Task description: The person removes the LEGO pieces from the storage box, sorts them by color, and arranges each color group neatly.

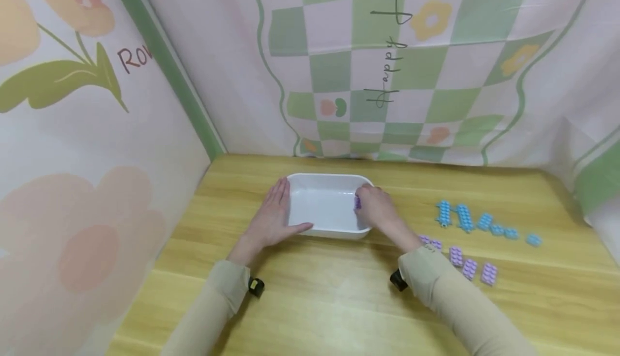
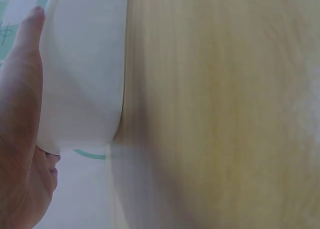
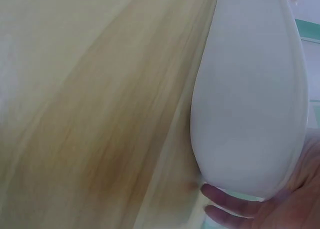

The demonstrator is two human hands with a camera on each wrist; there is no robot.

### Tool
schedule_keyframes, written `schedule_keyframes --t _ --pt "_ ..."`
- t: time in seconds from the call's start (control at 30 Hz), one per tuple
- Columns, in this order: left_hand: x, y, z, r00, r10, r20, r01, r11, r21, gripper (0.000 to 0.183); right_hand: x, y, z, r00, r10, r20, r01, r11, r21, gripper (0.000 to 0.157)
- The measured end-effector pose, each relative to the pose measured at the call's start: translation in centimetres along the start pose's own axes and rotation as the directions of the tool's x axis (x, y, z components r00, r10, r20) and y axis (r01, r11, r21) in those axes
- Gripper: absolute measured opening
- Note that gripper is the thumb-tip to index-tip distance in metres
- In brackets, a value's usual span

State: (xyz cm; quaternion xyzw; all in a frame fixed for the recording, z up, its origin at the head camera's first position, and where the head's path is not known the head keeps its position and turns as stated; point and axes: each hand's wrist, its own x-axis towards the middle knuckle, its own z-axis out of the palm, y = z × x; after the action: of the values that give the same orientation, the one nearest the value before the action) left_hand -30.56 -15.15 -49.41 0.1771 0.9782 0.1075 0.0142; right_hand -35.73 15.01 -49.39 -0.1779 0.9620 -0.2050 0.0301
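Observation:
A white rectangular tray (image 1: 319, 205) stands on the table in the head view. My left hand (image 1: 271, 218) lies against its left end, fingers straight along the outer wall and thumb along the front rim. At the right end, my right hand (image 1: 380, 208) reaches over the rim and pinches a purple building block (image 1: 357, 202) just inside the tray. The right wrist view shows fingers (image 3: 232, 201) of that hand curled beside the tray's outer end wall, with the block hidden. In the left wrist view, the left thumb (image 2: 30, 34) runs along the tray's side.
To the right lie several blue building blocks (image 1: 464, 218), some long and some small. Nearer to me, several purple blocks (image 1: 456, 256) lie beside the right forearm, partly covered by it. A printed cloth (image 1: 334, 70) hangs behind the wooden table (image 1: 310, 302).

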Motion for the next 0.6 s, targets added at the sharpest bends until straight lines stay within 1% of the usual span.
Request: schedule_keyframes --t 0.03,0.13,0.27,0.33,0.5,0.6 --pt "0.0 0.0 0.0 1.0 -0.002 0.003 0.002 1.0 0.003 0.131 -0.2 -0.6 -0.4 1.0 0.01 0.001 -0.01 1.0 0.003 0.01" --pt "-0.1 0.0 0.0 1.0 -0.004 0.016 0.004 1.0 0.007 0.131 -0.4 -0.9 -0.4 1.0 0.008 -0.024 -0.008 1.0 -0.001 0.014" --pt "-0.3 -0.1 0.2 1.0 -0.002 0.02 0.002 1.0 0.0 0.133 -0.8 -0.9 -0.6 0.998 -0.005 -0.057 0.008 0.999 0.05 0.03" --pt "-0.3 -0.1 0.2 1.0 -0.002 0.021 0.002 1.0 -0.005 0.135 -1.1 -1.1 -1.2 0.996 -0.017 -0.083 0.024 0.996 0.082 0.038" --pt "-0.1 -0.1 0.0 1.0 -0.001 0.018 0.001 1.0 -0.006 0.139 -2.4 -1.1 -3.4 0.982 -0.028 -0.186 0.06 0.984 0.169 0.043" --pt "-0.1 -0.2 -0.1 1.0 -0.003 0.019 0.003 1.0 -0.003 0.139 -3.6 -0.7 -4.8 0.979 -0.018 -0.201 0.066 0.97 0.236 0.046"
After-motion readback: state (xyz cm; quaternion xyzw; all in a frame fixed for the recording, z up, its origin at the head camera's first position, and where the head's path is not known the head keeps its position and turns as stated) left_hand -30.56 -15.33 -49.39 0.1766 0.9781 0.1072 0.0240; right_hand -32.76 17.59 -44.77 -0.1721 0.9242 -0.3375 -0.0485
